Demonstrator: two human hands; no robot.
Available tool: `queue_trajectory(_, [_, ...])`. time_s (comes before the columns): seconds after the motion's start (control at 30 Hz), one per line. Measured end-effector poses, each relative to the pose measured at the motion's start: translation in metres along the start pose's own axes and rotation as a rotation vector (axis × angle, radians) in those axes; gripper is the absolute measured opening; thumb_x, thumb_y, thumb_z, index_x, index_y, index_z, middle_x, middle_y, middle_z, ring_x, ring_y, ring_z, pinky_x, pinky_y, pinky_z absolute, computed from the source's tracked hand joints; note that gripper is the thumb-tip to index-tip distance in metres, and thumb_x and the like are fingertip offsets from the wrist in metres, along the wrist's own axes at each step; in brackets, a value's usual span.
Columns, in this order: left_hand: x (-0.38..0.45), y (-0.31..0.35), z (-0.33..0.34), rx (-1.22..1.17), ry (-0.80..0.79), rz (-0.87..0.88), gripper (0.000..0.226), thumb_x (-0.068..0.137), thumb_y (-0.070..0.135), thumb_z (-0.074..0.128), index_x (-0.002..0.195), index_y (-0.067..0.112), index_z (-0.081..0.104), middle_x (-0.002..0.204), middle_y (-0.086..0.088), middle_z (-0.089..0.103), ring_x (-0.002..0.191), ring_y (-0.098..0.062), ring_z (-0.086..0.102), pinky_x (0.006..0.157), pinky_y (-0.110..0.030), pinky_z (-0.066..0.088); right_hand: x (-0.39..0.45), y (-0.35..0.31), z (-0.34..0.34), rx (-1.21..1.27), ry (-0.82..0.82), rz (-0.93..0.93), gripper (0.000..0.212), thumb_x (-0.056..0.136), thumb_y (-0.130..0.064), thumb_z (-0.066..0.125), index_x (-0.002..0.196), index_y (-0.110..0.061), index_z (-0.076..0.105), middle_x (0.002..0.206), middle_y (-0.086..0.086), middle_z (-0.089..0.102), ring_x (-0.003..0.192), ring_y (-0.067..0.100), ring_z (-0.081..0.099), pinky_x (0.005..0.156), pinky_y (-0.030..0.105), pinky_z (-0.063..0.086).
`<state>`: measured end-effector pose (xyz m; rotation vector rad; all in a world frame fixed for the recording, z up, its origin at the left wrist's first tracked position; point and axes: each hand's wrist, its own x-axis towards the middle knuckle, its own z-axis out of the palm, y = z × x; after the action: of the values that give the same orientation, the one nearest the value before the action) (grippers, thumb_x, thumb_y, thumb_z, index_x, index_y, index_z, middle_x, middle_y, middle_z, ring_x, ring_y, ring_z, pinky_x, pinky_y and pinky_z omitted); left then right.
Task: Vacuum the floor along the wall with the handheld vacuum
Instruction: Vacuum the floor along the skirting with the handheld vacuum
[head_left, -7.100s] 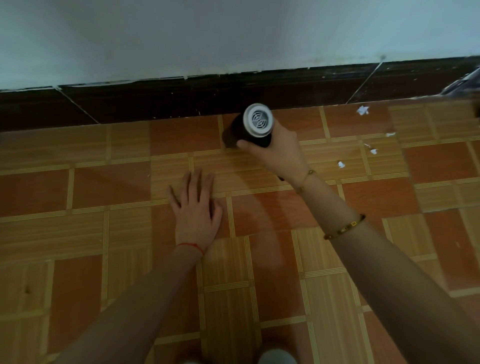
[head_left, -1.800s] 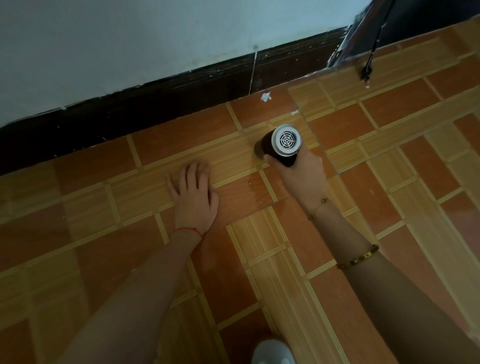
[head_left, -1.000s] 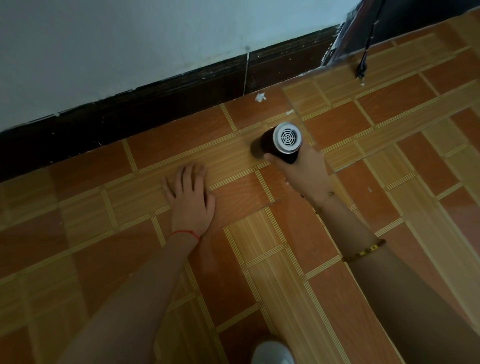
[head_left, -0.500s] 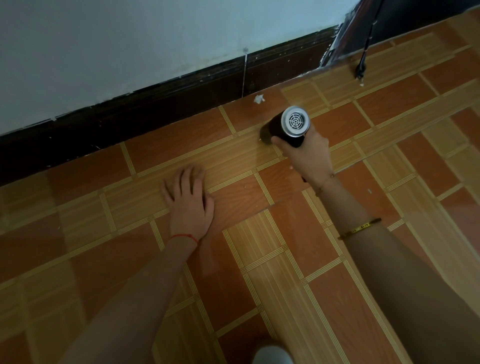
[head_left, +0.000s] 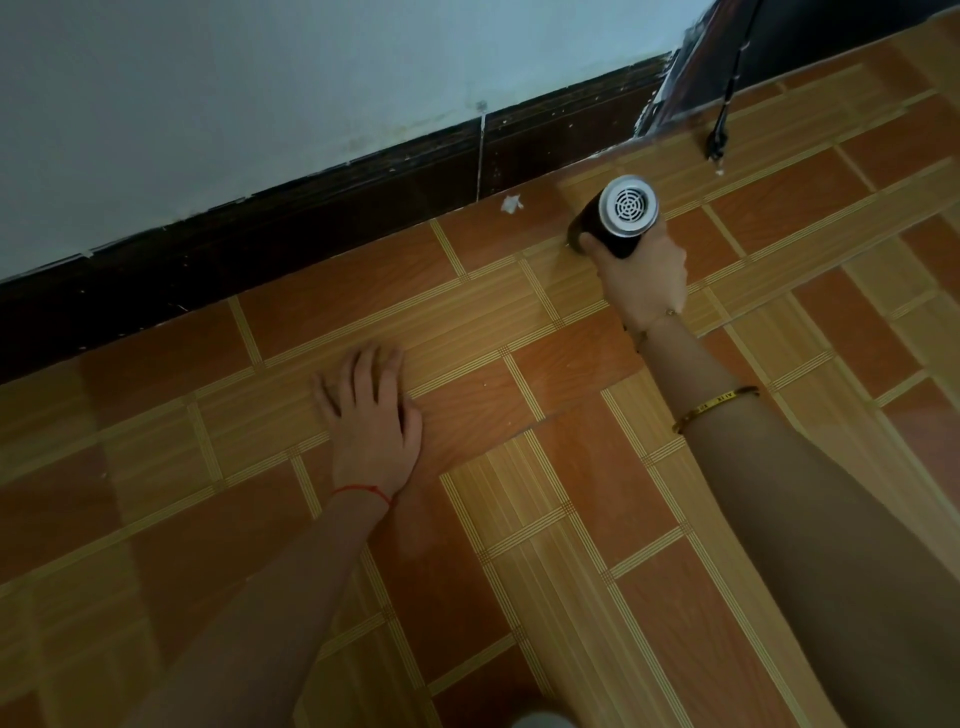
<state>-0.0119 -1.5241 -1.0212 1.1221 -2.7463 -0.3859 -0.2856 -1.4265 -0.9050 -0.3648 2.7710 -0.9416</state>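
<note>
My right hand is shut on the handheld vacuum, a black cylinder with a round white vented end facing the camera. Its nozzle end points down at the tiled floor, hidden behind the body. A white paper scrap lies on the floor to the vacuum's left, close to the dark baseboard under the pale wall. My left hand rests flat on the tiles, fingers spread, holding nothing.
A black cable with a plug end hangs down to the floor right of the vacuum, beside a dark object at the wall's corner. A tiny white fleck lies below the plug. A white shoe tip shows at the bottom edge.
My right hand has carried the vacuum up and to the right, closer to the baseboard. The scraps seen seven seconds ago are gone except one. My left hand has stayed flat on the floor.
</note>
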Motion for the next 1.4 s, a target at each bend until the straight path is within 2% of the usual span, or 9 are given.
queue_trajectory(0.2, [0.0, 0.0, 0.0, 0.01, 0.0, -0.004, 0.057, 0.094, 0.034, 0.034, 0.149, 0.017, 0.039, 0.154, -0.012, 0.038, 0.146, -0.031, 0.027, 0.119, -0.066, 0.009, 0.002, 0.001, 0.017, 0.06, -0.085, -0.052, 0.091, 0.056, -0.078, 0.056, 0.127, -0.022, 0.051, 0.1, 0.0, 0.071, 0.087, 0.023, 0.071, 0.071, 0.044, 0.06])
queue_trajectory(0.37, [0.0, 0.001, 0.0, 0.027, -0.007, -0.004, 0.057, 0.095, 0.034, 0.034, 0.149, 0.017, 0.038, 0.154, -0.011, 0.037, 0.146, -0.031, 0.028, 0.12, -0.064, 0.009, 0.001, -0.006, 0.016, 0.056, -0.034, -0.037, 0.084, 0.067, -0.069, 0.063, 0.134, -0.021, 0.046, 0.109, 0.002, 0.069, 0.091, 0.025, 0.07, 0.075, 0.045, 0.06])
queue_trajectory(0.5, [0.0, 0.001, 0.001, 0.032, 0.007, -0.005, 0.056, 0.095, 0.033, 0.037, 0.149, 0.017, 0.039, 0.154, -0.011, 0.038, 0.146, -0.031, 0.028, 0.121, -0.063, 0.007, -0.004, -0.005, 0.021, 0.068, -0.163, -0.15, 0.087, 0.059, -0.079, 0.059, 0.125, -0.022, 0.052, 0.099, 0.0, 0.072, 0.087, 0.024, 0.071, 0.071, 0.044, 0.061])
queue_trajectory(0.73, [0.001, 0.002, 0.0, 0.042, -0.005, -0.009, 0.057, 0.095, 0.033, 0.037, 0.15, 0.017, 0.038, 0.153, -0.012, 0.038, 0.145, -0.031, 0.029, 0.119, -0.065, 0.011, -0.048, -0.002, 0.016, 0.078, -0.409, -0.274, 0.068, 0.074, -0.054, 0.074, 0.129, -0.021, 0.051, 0.11, -0.004, 0.069, 0.098, 0.016, 0.067, 0.079, 0.044, 0.058])
queue_trajectory(0.87, [0.0, 0.003, -0.001, 0.033, -0.012, -0.013, 0.058, 0.094, 0.034, 0.035, 0.15, 0.017, 0.037, 0.154, -0.012, 0.038, 0.146, -0.031, 0.028, 0.118, -0.066, 0.013, -0.061, 0.013, 0.011, 0.01, -0.271, -0.252, 0.068, 0.075, -0.056, 0.073, 0.13, -0.022, 0.053, 0.11, -0.005, 0.069, 0.101, 0.015, 0.065, 0.082, 0.036, 0.055])
queue_trajectory(1.03, [0.0, 0.003, -0.002, 0.007, -0.018, -0.012, 0.059, 0.094, 0.035, 0.033, 0.15, 0.017, 0.036, 0.154, -0.012, 0.037, 0.146, -0.032, 0.027, 0.118, -0.067, 0.011, -0.071, 0.02, -0.007, 0.065, -0.473, -0.257, 0.059, 0.077, -0.048, 0.075, 0.126, -0.02, 0.055, 0.082, -0.019, 0.061, 0.07, 0.002, 0.058, 0.07, 0.027, 0.051])
queue_trajectory(1.1, [-0.001, 0.003, -0.002, 0.011, -0.01, -0.008, 0.058, 0.094, 0.034, 0.033, 0.15, 0.017, 0.037, 0.154, -0.013, 0.038, 0.146, -0.032, 0.028, 0.118, -0.067, 0.011, -0.077, 0.022, -0.01, 0.06, -0.473, -0.281, 0.062, 0.078, -0.048, 0.074, 0.13, -0.021, 0.053, 0.089, -0.016, 0.063, 0.075, 0.005, 0.06, 0.072, 0.029, 0.053])
queue_trajectory(1.27, [-0.001, 0.004, -0.002, 0.016, -0.016, -0.007, 0.057, 0.095, 0.035, 0.033, 0.148, 0.016, 0.039, 0.153, -0.013, 0.039, 0.145, -0.032, 0.028, 0.118, -0.066, 0.01, -0.095, 0.025, -0.01, -0.041, -0.293, -0.306, 0.066, 0.079, -0.054, 0.071, 0.133, -0.024, 0.048, 0.112, -0.005, 0.069, 0.102, 0.017, 0.065, 0.081, 0.038, 0.056])
queue_trajectory(1.4, [-0.001, 0.005, -0.003, 0.025, -0.03, -0.014, 0.057, 0.095, 0.036, 0.033, 0.148, 0.016, 0.039, 0.153, -0.014, 0.038, 0.146, -0.033, 0.027, 0.118, -0.067, 0.011, -0.109, 0.025, -0.011, -0.017, -0.46, -0.352, 0.068, 0.078, -0.052, 0.073, 0.136, -0.029, 0.046, 0.117, -0.011, 0.066, 0.106, 0.009, 0.062, 0.088, 0.03, 0.052])
